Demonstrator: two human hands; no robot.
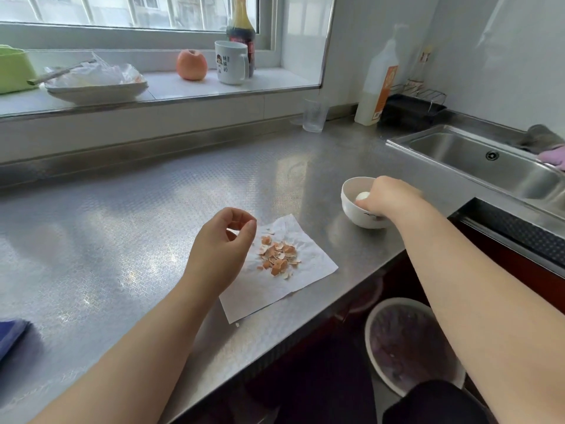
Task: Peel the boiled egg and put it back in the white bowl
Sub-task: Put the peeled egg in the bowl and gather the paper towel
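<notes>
The white bowl [351, 206] stands on the steel counter to the right of centre. My right hand [388, 195] reaches over its rim and grips the peeled white egg [362, 196] inside the bowl. A white paper towel [305, 283] lies in front of the bowl with a pile of brown eggshell pieces [278, 255] on it. My left hand [220, 249] hovers over the towel's left edge, fingers loosely curled with thumb and fingertips close together; I see nothing between them.
A steel sink [477, 157] lies at the right, with a clear glass [315, 116] and a white bottle [379, 84] behind the bowl. On the windowsill stand a mug [229, 62], an apple [192, 65] and plates [94, 87]. A bin [409, 344] sits below the counter edge.
</notes>
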